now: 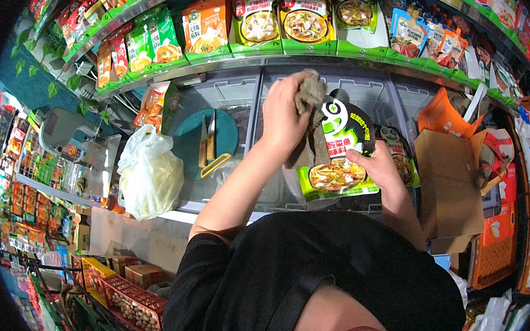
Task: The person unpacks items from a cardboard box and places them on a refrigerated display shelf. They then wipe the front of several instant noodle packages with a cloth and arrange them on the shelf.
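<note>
My left hand (pixel 287 111) is closed around a crumpled grey-brown cloth (pixel 313 90), whose end hangs down over the front of a food pouch. That pouch (pixel 341 173), black and green with a panda and a bowl of food printed on it, is gripped at its right side by my right hand (pixel 376 163), thumb on the front. Behind my right hand, a similar panda pouch (pixel 397 154) lies in the clear-lidded case. The cloth hides part of the pouch's left side.
A shelf edge (pixel 218 58) with more pouches runs above the case. To the left are a tied white plastic bag (pixel 150 175), knives (pixel 208 142) on a round green board (pixel 228 126), and a yellow-handled tool (pixel 216 165). A cardboard box (pixel 449 187) stands right.
</note>
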`<state>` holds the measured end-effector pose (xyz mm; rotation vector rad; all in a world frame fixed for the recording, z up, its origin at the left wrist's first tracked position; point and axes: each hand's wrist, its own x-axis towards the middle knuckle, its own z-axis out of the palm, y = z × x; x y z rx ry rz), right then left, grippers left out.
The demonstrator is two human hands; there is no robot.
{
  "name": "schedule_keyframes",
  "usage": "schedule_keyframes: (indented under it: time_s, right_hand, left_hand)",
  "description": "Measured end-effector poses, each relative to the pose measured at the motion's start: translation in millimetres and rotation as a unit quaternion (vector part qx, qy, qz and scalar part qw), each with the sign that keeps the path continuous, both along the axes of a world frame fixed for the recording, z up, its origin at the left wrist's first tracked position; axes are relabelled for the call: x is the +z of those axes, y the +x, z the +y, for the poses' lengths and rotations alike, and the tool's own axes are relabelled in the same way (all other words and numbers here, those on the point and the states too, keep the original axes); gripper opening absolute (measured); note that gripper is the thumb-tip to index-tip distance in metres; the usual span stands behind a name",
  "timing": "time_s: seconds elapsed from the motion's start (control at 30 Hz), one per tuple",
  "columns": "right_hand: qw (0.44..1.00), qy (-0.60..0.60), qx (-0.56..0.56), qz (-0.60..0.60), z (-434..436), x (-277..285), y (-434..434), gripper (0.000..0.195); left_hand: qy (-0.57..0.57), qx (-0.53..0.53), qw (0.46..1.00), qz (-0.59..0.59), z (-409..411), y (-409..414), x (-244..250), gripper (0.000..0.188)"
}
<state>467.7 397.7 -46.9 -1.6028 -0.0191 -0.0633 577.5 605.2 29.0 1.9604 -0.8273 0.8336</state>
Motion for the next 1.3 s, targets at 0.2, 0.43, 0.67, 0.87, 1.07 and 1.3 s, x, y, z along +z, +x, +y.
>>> schedule_keyframes:
  time_s: [0.2, 0.43, 0.67, 0.87, 1.07, 1.3]
  right_hand:
    - [0.999, 0.027, -0.026, 0.004, -0.9, -0.2, -4.8, 0.020]
    - [0.995, 0.054, -0.061, -0.052, -10.8, 9.1, -13.9, 0.019]
    - [0.987, 0.143, -0.042, -0.057, -16.4, 1.6, -6.3, 0.025]
    - [0.985, 0.162, -0.043, -0.048, -6.1, -0.6, 6.8, 0.036]
    - [0.916, -0.247, -0.231, -0.215, 28.8, 25.8, 7.9, 0.082]
    - [0.961, 0.163, 0.011, -0.222, 60.6, 25.3, 19.7, 0.083]
  left_hand:
    - [0.257, -0.121, 0.951, -0.122, -2.0, -22.1, -10.8, 0.065]
    - [0.131, -0.004, 0.990, 0.048, 40.1, -9.3, -35.8, 0.044]
    - [-0.422, -0.313, 0.626, 0.576, 46.2, -21.8, -97.0, 0.044]
    - [-0.378, -0.395, 0.603, 0.581, 32.4, -52.1, -100.6, 0.046]
    - [-0.369, -0.213, 0.764, 0.484, 18.0, -47.6, -67.6, 0.029]
    - [-0.160, -0.246, 0.910, 0.293, -7.0, -73.6, -47.8, 0.059]
